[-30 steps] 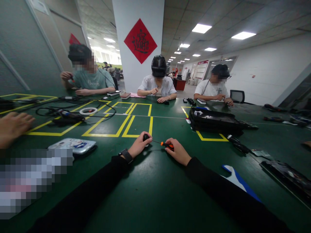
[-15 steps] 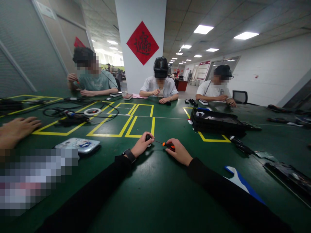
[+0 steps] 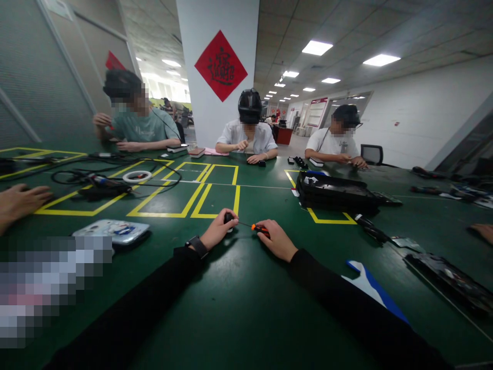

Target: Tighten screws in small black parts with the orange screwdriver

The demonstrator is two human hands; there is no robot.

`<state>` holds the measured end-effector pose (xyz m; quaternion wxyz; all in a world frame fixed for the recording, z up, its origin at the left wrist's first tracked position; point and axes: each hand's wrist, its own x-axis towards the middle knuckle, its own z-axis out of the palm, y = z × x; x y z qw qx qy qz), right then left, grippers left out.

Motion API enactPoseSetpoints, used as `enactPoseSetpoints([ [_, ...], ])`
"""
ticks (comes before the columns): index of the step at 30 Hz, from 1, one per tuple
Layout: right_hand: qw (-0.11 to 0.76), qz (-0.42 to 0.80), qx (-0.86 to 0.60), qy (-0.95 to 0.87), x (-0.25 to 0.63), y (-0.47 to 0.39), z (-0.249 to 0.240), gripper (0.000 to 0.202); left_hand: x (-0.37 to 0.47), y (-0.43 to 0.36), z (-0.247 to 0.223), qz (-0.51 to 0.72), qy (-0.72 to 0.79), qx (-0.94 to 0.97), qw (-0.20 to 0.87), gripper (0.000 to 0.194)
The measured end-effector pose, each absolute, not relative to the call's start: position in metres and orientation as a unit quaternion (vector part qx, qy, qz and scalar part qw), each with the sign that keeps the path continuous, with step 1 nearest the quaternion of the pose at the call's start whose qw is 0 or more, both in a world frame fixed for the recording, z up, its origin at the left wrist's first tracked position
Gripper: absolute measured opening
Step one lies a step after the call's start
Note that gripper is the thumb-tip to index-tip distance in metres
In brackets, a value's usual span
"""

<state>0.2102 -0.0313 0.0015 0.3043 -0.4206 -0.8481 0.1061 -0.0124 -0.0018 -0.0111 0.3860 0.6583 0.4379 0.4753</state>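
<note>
My right hand [image 3: 276,240] is closed round the black and orange handle of a screwdriver [image 3: 262,229]. Its thin shaft points left, towards a small dark rounded piece with a pale lower part [image 3: 228,219]. That piece is gripped in the fingers of my left hand [image 3: 216,231], just above the green table; its exact kind is too small to make out. The shaft's tip reaches the piece or stops close beside it; I cannot tell whether they touch. A dark watch [image 3: 197,246] is on my left wrist.
Stacked black trays [image 3: 335,192] stand at the back right. A blue and white flat piece [image 3: 375,290] lies by my right forearm. On the left are a silvery case [image 3: 115,231], black cables [image 3: 103,187] and another person's hand [image 3: 26,200]. Three people sit opposite.
The whole view has shifted slightly, so things appear further left. Both hands keep their grips, and the screwdriver still points at the dark piece. Another person's hand now shows at the right edge.
</note>
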Motion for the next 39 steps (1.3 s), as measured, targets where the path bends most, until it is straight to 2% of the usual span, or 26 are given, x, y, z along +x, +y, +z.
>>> enactPoseSetpoints([
  [3,0.295,0.096,-0.42,-0.853,0.2094,-0.0337,0.0031,0.026,-0.0125,-0.0029,-0.0105,0.476,0.436,0.659,0.387,0.024],
  [14,0.316,0.089,-0.424,-0.844,0.2101,-0.0346,0.0014,0.014,-0.0121,-0.0052,-0.0081,0.464,0.435,0.667,0.388,0.022],
  [24,0.319,0.089,-0.438,-0.836,0.2106,-0.035,0.0017,0.03,-0.0124,-0.007,-0.006,0.467,0.423,0.675,0.385,0.025],
  [29,0.29,0.07,-0.438,-0.848,0.2097,-0.032,-0.0009,0.021,-0.0128,-0.0065,-0.0063,0.468,0.421,0.675,0.384,0.023],
  [39,0.308,0.092,-0.429,-0.844,0.2117,-0.0325,-0.0018,0.014,-0.0127,-0.0073,-0.0069,0.472,0.434,0.667,0.38,0.025],
])
